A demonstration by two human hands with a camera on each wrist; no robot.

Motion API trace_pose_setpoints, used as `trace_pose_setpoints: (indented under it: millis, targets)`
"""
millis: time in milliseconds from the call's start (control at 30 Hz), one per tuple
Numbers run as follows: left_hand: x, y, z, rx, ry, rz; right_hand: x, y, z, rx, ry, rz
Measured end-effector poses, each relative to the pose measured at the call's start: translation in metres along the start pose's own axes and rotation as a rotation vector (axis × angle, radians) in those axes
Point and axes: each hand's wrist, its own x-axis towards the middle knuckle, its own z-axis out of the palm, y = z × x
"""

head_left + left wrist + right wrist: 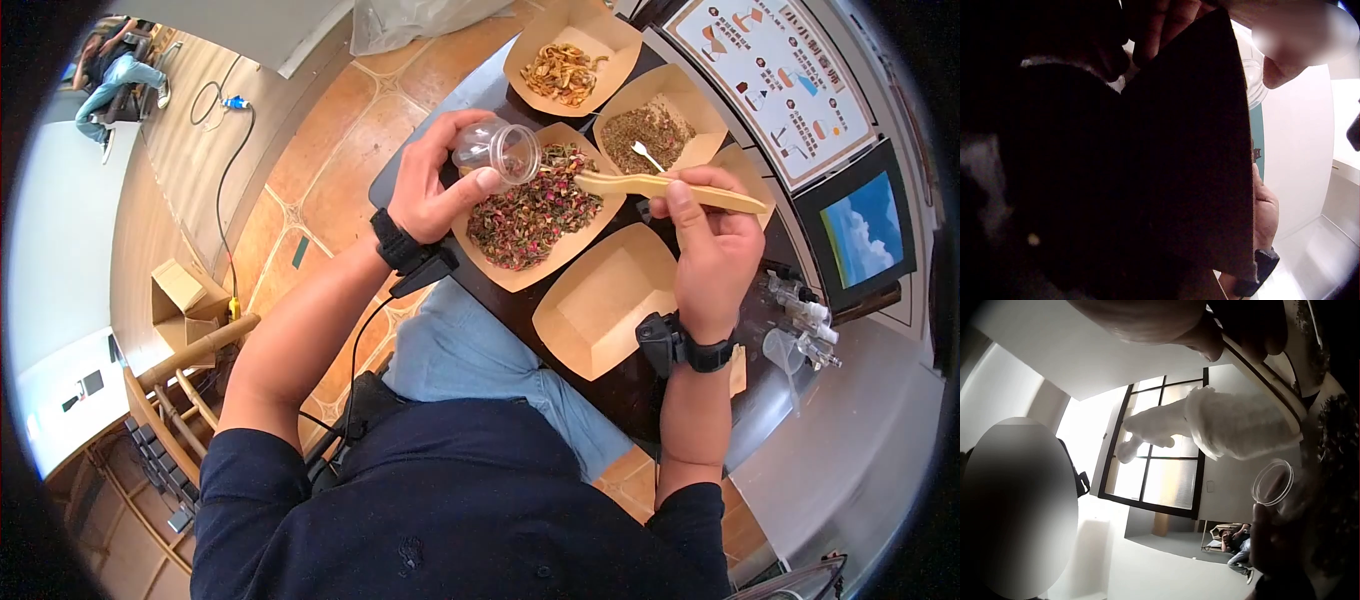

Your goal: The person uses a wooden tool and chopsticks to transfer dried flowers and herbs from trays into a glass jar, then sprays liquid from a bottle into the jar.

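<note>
My left hand (430, 180) grips a clear open-mouthed jar (497, 152), tilted with its mouth toward the right, over a paper tray (512, 281) of mixed dried petals and leaves (535, 215). A little dark material shows inside the jar. My right hand (712, 235) pinches a pale wooden scoop or tongs (650, 186), whose tip is beside the jar mouth above the petals. In the right wrist view the jar's rim (1272, 482) appears beside the left fingers. A dark tray side fills much of the left wrist view.
An unfilled paper tray (606, 300) lies nearest me. Trays of dried slices (562, 75) and of brown herbs with a white spoon (648, 130) stand beyond. A printed sign (770, 85), a small screen (862, 228) and clear plastic items (800, 320) are at the right. Someone sits far left.
</note>
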Motion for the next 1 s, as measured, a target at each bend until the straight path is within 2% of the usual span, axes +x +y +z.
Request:
trace_pose_setpoints:
  millis: [67,100,167,300,500,733,1000]
  targets:
    - [0.001,0.001,0.0,0.003,-0.002,0.003,-0.004,-0.001,0.002,-0.119,-0.107,-0.027]
    - [0.001,0.001,0.0,0.01,-0.002,0.004,-0.004,0.002,0.003,-0.119,-0.107,-0.028]
    - [0.001,0.003,0.0,0.017,-0.004,0.007,-0.004,0.009,0.006,-0.203,-0.188,-0.21]
    - [0.001,0.005,-0.001,0.045,-0.003,0.014,-0.005,0.006,0.009,-0.298,-0.222,-0.298]
    - [0.001,0.003,0.0,0.028,0.004,0.01,-0.003,0.004,0.013,-0.331,-0.296,-0.327]
    - [0.001,0.003,0.001,0.018,0.006,0.01,-0.005,0.005,0.014,-0.388,-0.292,-0.338]
    - [0.001,0.004,0.001,0.025,0.003,0.0,-0.004,0.009,0.009,-0.307,-0.23,-0.291]
